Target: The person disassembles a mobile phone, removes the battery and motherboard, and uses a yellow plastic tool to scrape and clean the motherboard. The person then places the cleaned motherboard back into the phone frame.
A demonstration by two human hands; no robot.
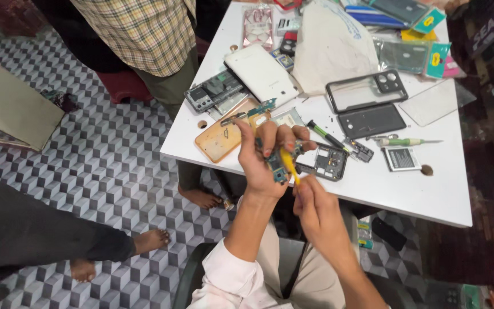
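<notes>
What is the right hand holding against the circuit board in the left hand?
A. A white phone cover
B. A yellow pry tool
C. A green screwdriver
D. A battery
B: the right hand pinches a yellow pry tool whose tip meets the circuit board held in the left hand; the green screwdriver lies on the table.

The table (430,194) has a smooth, matt white top, likely laminate. A white phone back cover (261,73) looks like glossy plastic; the orange back cover (219,140) is duller. The clear phone case (367,91) is shiny soft plastic with a black rim. The yellow-handled tool (289,163) is plastic-gripped. The floor tiles (87,166) appear smooth and faintly glossy.
</notes>
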